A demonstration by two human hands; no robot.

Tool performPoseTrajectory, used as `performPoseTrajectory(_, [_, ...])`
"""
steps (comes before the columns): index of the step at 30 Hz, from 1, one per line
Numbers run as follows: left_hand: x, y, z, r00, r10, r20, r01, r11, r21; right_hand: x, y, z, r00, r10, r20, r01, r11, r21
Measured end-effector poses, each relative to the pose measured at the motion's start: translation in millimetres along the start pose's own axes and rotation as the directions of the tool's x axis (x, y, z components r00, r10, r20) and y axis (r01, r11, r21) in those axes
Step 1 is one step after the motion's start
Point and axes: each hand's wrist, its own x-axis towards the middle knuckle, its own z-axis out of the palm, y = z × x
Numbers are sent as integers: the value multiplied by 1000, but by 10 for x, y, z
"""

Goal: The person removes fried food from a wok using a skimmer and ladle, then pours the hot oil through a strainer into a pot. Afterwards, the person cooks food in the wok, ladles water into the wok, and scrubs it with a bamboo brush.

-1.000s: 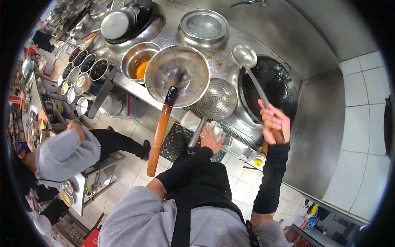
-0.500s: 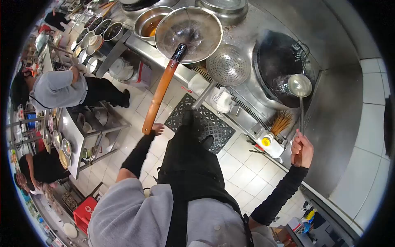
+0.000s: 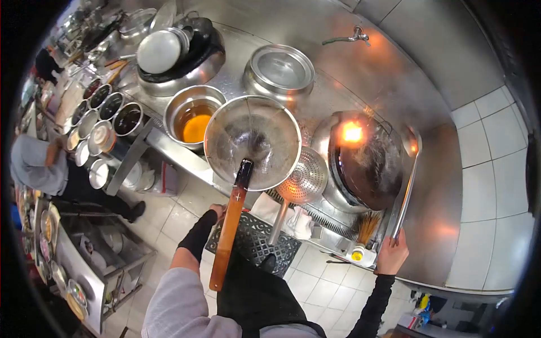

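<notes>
My right hand point(image 3: 393, 254) is closed round the handle end of a long metal ladle point(image 3: 408, 183), whose bowl is at the right rim of the dark wok point(image 3: 369, 169). An orange flame point(image 3: 353, 132) glows at the wok's upper left. My left hand point(image 3: 218, 210) is low beside the wooden handle of a fine mesh strainer point(image 3: 252, 142); its fingers are mostly hidden behind that handle. The strainer rests near a pot of orange oil point(image 3: 195, 121). A perforated skimmer point(image 3: 302, 176) lies between strainer and wok.
A white cloth point(image 3: 297, 222), a bamboo brush point(image 3: 368, 227) and a yellow-capped bottle point(image 3: 357, 253) are along the stove's front edge. A lidded pot point(image 3: 282, 69) stands behind. Sauce containers point(image 3: 110, 106) are at the left. A co-worker point(image 3: 39, 163) stands at the far left.
The cloth has left my left hand, which moved left and down. My right hand moved down and right with the ladle, whose bowl passed over the wok. A flame has appeared there.
</notes>
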Motion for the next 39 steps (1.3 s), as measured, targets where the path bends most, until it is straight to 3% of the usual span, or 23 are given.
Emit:
performPoseTrajectory(2, [552,83,532,995,-1,-96,7,998,66,145,-421,182,993,112,39,-118,965,234])
performPoseTrajectory(4, [742,157,908,996,-27,-84,18,994,-107,383,-1163,191,951,252,178,-307,835,456])
performPoseTrajectory(8, [811,66,1114,991,-125,-55,92,909,-407,1114,-1754,454,976,74,204,-186,770,610])
performPoseTrajectory(10, [818,17,961,936,-317,154,273,376,-886,1561,-1988,573,961,-6,278,-203,669,715])
performPoseTrajectory(11, [782,62,856,892,-342,294,315,4,-949,1798,-2068,691,957,4,290,-226,635,739])
performPoseTrajectory(13, [750,196,688,805,-227,547,262,-692,-673,2282,-2174,992,948,53,313,-285,577,765])
performPoseTrajectory(14, [749,253,619,794,-214,569,205,-787,-582,2456,-2214,1123,942,95,321,-318,551,772])
performPoseTrajectory(17, [716,329,606,817,-272,508,90,-810,-579,2171,-2392,1052,939,105,328,-318,631,708])
performPoseTrajectory(18, [710,345,627,824,-286,489,60,-814,-578,1930,-2317,1002,938,63,342,-311,591,744])
performPoseTrajectory(21, [715,380,729,840,-332,430,-20,-810,-586,1181,-2401,752,921,214,327,-390,557,733])
performPoseTrajectory(23, [804,331,991,852,-394,345,-32,-697,-717,961,-2320,600,924,242,296,-382,627,679])
performPoseTrajectory(24, [865,274,1197,871,-437,224,-52,-536,-842,891,-2280,559,921,256,292,-388,635,668])
performPoseTrajectory(25, [924,188,1447,893,-447,-58,-116,-105,-988,833,-2231,505,919,271,287,-394,642,658])
performPoseTrajectory(26, [882,194,1303,804,-336,-490,-316,455,-832,774,-2197,456,917,286,278,-399,648,649])
performPoseTrajectory(27, [926,181,1398,812,-373,-449,-276,433,-858,724,-2181,427,912,307,274,-410,632,657])
performPoseTrajectory(28, [968,184,1481,852,-513,-107,-150,-43,-988,689,-2150,393,910,307,280,-415,626,660])
performPoseTrajectory(29, [900,309,1158,821,-542,180,-98,-444,-890,670,-2105,352,908,308,285,-418,620,663])
performPoseTrajectory(30, [779,449,805,766,-545,340,-88,-614,-784,669,-2085,322,905,311,290,-425,615,664])
performPoseTrajectory(32, [565,644,321,707,-545,452,-51,-676,-735,640,-2105,290,896,336,291,-441,600,667])
performPoseTrajectory(33, [574,502,492,820,-393,415,-89,-805,-586,634,-2061,293,892,344,292,-448,596,667])
performPoseTrajectory(36, [795,316,1219,883,-470,19,-108,-242,-964,623,-2075,279,889,342,305,-455,588,669])
performPoseTrajectory(37, [512,543,465,805,-457,379,-205,-813,-545,644,-2072,275,892,325,313,-450,594,667])
performPoseTrajectory(39, [546,630,430,750,-548,370,-181,-708,-683,654,-2058,261,899,312,308,-438,603,667])
